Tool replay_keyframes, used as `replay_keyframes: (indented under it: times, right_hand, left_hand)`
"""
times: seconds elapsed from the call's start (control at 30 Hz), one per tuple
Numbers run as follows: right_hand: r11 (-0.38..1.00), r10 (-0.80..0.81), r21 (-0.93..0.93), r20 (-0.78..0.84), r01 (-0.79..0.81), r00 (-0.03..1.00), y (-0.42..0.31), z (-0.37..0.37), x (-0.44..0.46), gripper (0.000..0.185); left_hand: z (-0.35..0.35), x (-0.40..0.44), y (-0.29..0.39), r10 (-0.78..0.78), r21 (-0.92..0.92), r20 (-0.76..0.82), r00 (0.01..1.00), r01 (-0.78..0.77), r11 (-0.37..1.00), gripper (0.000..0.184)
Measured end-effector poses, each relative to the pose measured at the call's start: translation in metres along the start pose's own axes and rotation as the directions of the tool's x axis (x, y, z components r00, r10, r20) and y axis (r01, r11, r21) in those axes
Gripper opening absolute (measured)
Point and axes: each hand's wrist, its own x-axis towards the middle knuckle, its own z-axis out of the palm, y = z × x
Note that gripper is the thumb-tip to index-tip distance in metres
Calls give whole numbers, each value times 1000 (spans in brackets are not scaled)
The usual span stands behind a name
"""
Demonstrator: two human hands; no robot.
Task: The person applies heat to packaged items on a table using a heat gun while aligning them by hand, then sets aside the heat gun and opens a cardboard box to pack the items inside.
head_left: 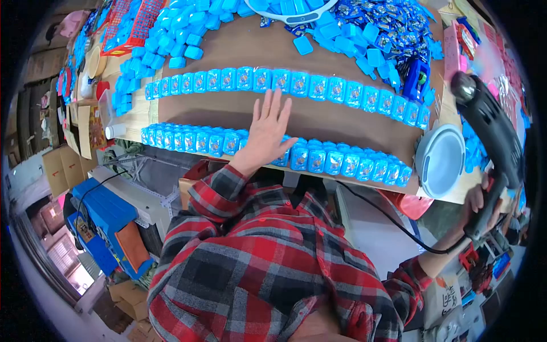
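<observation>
My left hand (265, 131) reaches over the table with its fingers spread, holding nothing. Its fingertips are at the far row of small blue boxes (317, 87), each bearing a printed picture; whether they touch is unclear. Under my wrist runs a near row of similar blue boxes (316, 159), packed several deep and partly hidden by my hand. Off to the right, my right hand (478, 200) grips the handle of a black heat gun (493, 122). Its metal nozzle points up and left, and a black cord (399, 225) trails from the handle.
Loose blue boxes (176, 43) and a heap of small blue packets (393, 28) cover the far side. A grey-white basin (439, 159) stands at the right edge, near the heat gun. A blue tape dispenser (417, 80) and a red basket (139, 28) are farther back.
</observation>
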Motion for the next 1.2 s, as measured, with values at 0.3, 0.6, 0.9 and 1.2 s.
replay_keyframes:
  times: [0.3,0.6,0.9,1.2]
  right_hand:
    - [971,238,-57,106,-233,966,90,37,97,58]
    - [920,322,-251,45,-301,946,137,83,162,46]
    - [783,429,-467,-74,-412,900,162,102,189,43]
    - [724,503,-498,-92,-477,859,168,113,204,43]
  left_hand:
    - [3,26,11,-217,25,-70,974,219,975,85]
    - [8,53,-8,-251,-11,-42,967,250,968,84]
    - [5,58,-8,-263,-28,-2,965,263,964,85]
    - [6,60,-10,-277,-45,25,960,278,959,86]
